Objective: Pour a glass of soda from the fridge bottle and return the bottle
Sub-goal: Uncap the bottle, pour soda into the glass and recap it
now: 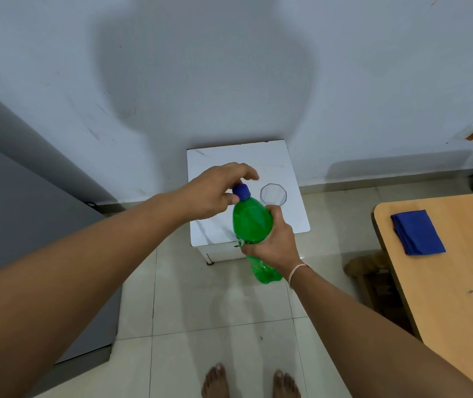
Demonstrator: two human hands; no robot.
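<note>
A green soda bottle (251, 222) with a blue cap (241, 191) is held in the air in front of a small white table (275, 162). My right hand (272, 242) grips the bottle around its middle. My left hand (215, 191) has its thumb and fingers closed around the blue cap. An empty clear glass (273, 194) stands upright on the white table, just right of the bottle's neck and apart from it.
The grey fridge (14, 211) stands shut at the left. A wooden table (453, 254) at the right carries a folded blue cloth (417, 232). A wooden stool (366, 267) sits beside it. Tiled floor and my bare feet (249, 382) lie below.
</note>
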